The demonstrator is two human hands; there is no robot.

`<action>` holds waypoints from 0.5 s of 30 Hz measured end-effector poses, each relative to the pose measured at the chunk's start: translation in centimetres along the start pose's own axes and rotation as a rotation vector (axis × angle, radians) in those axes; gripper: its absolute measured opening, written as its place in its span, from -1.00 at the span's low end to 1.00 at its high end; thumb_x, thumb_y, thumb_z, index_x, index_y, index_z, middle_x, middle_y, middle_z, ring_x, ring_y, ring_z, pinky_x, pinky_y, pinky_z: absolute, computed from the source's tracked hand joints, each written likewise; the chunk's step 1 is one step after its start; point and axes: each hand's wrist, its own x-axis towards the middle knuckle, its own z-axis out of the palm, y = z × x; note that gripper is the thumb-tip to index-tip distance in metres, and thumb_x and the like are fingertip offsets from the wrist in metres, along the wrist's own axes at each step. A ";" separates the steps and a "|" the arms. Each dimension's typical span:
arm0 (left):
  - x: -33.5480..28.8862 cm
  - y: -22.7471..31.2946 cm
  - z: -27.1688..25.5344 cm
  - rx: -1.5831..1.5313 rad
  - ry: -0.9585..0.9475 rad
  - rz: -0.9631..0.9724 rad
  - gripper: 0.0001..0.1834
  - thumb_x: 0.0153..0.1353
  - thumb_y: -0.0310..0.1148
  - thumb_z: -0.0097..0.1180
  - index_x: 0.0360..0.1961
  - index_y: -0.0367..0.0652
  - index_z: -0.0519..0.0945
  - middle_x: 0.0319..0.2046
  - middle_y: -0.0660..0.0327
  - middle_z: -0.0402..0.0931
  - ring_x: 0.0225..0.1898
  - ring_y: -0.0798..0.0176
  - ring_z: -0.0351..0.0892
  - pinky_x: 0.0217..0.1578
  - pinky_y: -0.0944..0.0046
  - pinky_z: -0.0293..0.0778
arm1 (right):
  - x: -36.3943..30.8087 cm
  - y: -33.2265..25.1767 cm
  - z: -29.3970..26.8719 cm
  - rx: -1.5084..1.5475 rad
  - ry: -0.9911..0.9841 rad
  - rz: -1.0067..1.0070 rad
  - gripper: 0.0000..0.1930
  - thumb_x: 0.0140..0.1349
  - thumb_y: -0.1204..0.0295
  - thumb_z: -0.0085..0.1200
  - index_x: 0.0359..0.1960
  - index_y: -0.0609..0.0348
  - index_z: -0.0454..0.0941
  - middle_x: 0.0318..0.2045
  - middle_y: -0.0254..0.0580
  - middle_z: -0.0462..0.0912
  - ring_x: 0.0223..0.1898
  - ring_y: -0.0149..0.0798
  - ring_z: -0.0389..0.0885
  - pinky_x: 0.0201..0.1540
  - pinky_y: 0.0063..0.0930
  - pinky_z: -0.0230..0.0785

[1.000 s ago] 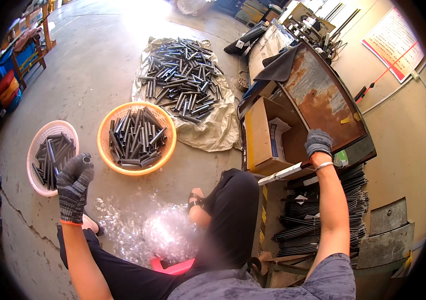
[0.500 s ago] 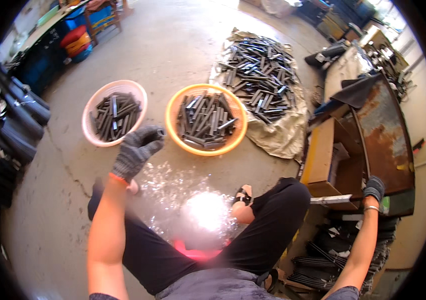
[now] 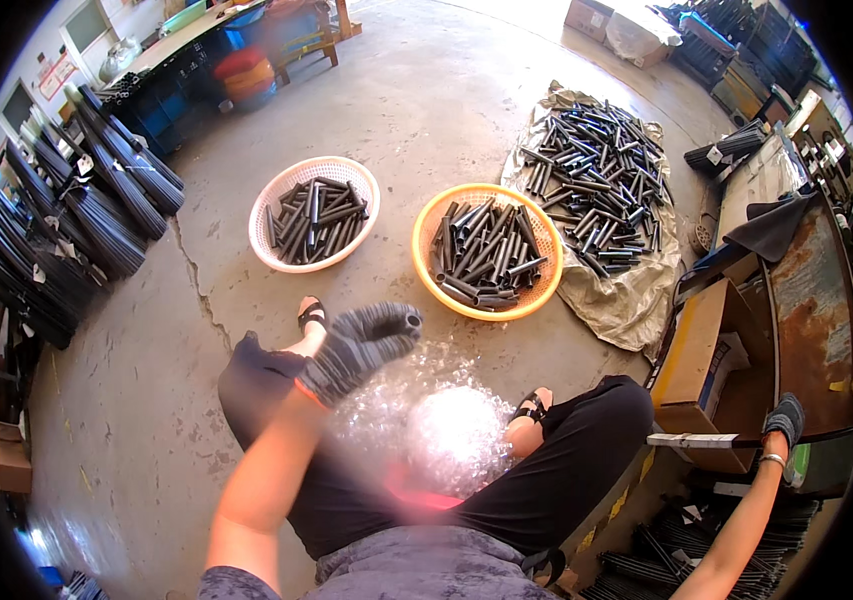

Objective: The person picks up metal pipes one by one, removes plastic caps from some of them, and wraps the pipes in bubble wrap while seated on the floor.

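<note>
My left hand [image 3: 354, 352], in a grey knitted glove, is raised above my lap in front of the baskets. Its fingers are closed round a short black tube [image 3: 413, 321], whose open round end shows. Far to the right, my right hand [image 3: 786, 418], gloved alike, lies at the near edge of a rust-stained metal panel [image 3: 814, 300]; its fingers are too small and partly hidden to read. Cut black tubes fill a pink basket [image 3: 264, 252] and an orange basket [image 3: 424, 268] on the floor. Between my knees is a bright, glittering clear heap [image 3: 461, 440].
A large pile of black tubes [image 3: 601, 180] lies on a tan sheet [image 3: 606, 310]. An open cardboard box [image 3: 688, 345] stands left of the metal panel. Bundles of long dark rods [image 3: 76, 220] lean at the left. More rods [image 3: 656, 550] lie below my right arm.
The view has swung left, so the baskets and pile appear farther right. My left hand has drawn back from the baskets toward my lap, still holding the tube. My right hand stays at the panel.
</note>
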 end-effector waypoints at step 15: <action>-3.4 -2.4 7.7 -0.092 0.218 0.181 -0.62 0.01 -0.65 0.22 -0.10 -0.19 0.51 -0.22 0.29 0.55 -0.20 0.40 0.54 -0.16 0.41 0.49 | -19.3 -37.4 -18.8 1.851 -0.798 -0.733 -0.73 0.07 0.66 0.12 -0.15 0.22 0.54 -0.41 -0.33 0.58 -0.46 -0.48 0.51 -0.41 -0.60 0.41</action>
